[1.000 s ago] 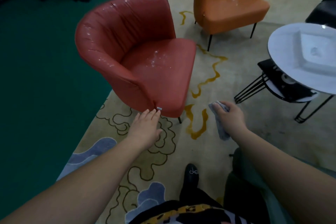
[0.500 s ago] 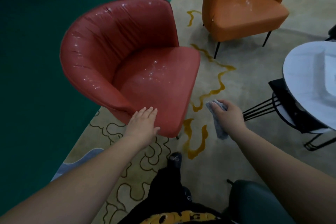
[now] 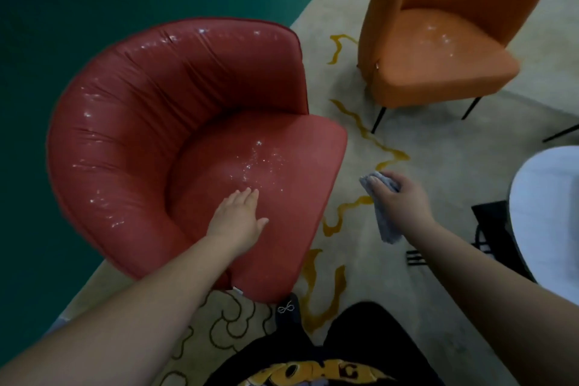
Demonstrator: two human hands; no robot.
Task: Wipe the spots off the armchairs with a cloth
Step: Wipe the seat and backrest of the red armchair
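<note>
Over red armchair [image 3: 188,141] seat — left hand [image 3: 238,219] flat, fingers together, right hand [image 3: 398,200] gripping cloth [image 3: 383,222].

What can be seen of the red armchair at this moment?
The red armchair is a low tub chair with a curved, wrapping back and a rounded seat, covered in glossy, creased, leather-like material. It stands upright on the patterned carpet, at its edge beside the green floor. Pale specks scatter over the middle of the seat and along the backrest. The left hand lies open on the seat's front, fingers toward the specks. A small tag hangs below the front edge. Its legs are hidden.
</note>
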